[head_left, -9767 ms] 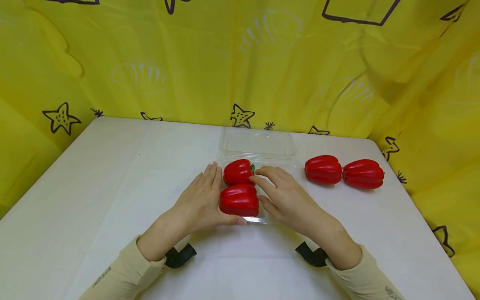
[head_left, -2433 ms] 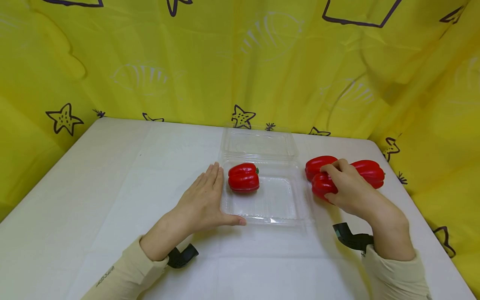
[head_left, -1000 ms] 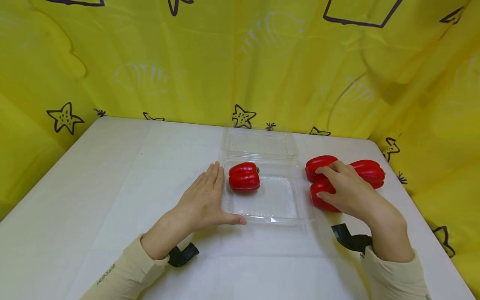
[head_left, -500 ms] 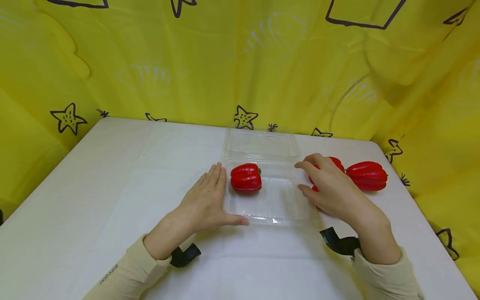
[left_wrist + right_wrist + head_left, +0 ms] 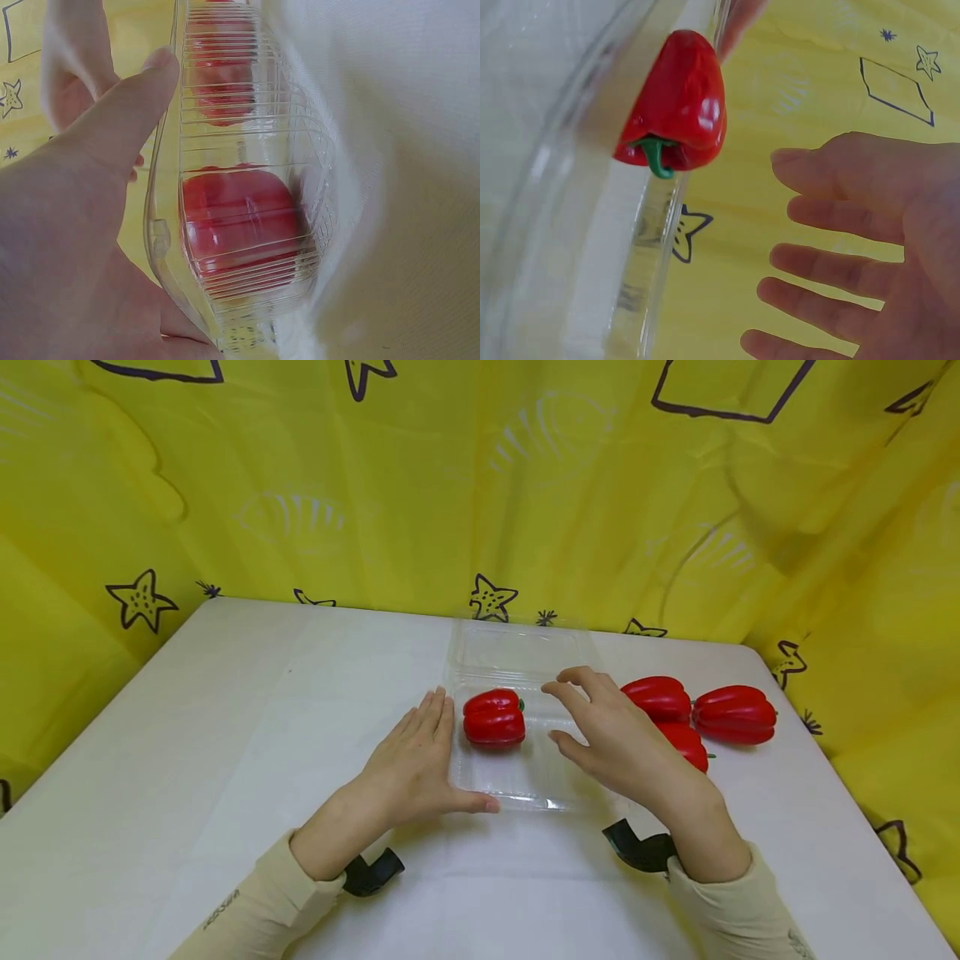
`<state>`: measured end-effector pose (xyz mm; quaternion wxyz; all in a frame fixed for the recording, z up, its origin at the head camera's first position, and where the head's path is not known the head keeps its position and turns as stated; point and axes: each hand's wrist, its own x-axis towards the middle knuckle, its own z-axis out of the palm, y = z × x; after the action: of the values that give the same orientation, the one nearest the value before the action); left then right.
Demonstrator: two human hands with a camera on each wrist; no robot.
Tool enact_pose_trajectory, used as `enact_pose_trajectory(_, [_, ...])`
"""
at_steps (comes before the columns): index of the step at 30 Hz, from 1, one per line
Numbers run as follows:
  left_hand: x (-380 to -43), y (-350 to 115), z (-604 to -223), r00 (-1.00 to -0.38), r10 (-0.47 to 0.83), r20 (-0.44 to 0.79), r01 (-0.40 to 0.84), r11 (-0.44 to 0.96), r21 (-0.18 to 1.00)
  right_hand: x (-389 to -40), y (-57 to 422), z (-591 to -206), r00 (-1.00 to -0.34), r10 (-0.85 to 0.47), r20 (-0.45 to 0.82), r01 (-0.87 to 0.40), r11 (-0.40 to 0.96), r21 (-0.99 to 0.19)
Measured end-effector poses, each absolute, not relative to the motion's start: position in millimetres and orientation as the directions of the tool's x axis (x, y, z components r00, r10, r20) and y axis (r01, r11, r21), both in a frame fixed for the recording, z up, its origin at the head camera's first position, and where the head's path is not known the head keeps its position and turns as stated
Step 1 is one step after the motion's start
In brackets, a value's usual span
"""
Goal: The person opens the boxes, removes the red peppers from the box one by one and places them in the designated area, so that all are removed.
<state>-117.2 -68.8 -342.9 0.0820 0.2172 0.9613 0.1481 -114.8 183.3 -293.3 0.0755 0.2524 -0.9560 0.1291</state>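
Observation:
One red bell pepper [image 5: 494,718] with a green stem lies in the left part of a clear plastic clamshell box [image 5: 551,772]. My left hand [image 5: 408,768] rests along the box's left side, fingers straight and thumb at the front rim. In the left wrist view the pepper [image 5: 240,225] shows red through the ribbed wall. My right hand [image 5: 618,735] hovers over the right part of the box, fingers spread and holding nothing. Its fingertips are apart from the pepper [image 5: 681,105] in the right wrist view.
Three more red peppers lie right of the box: a back one [image 5: 656,696], a far right one [image 5: 735,714] and a front one [image 5: 686,745], partly behind my right wrist. The box's clear lid [image 5: 521,650] lies folded back toward the yellow curtain [image 5: 412,485].
Two peppers were in the box at first; one was carried out and set down by the two on the right. My right hand let go and moved left over the box. My left hand stayed.

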Motion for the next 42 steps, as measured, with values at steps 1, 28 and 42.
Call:
enact_pose_trajectory(1, [-117,-68,-343,-0.892,0.443,-0.094,0.394,0.861,0.321,-115,182,-294,-0.86,-0.466,0.209,-0.505,0.837,-0.209])
enact_pose_trajectory(28, [-116,-68,-342,-0.888,0.449,-0.096,0.402,0.861,0.31,-127,147,-318,-0.84,-0.517,0.167,-0.543,0.795,-0.27])
enact_pose_trajectory(42, [-117,-68,-341,-0.889,0.448,-0.093,0.401,0.86,0.315,-135,134,-337,-0.816,-0.558,0.151,-0.577,0.768,-0.279])
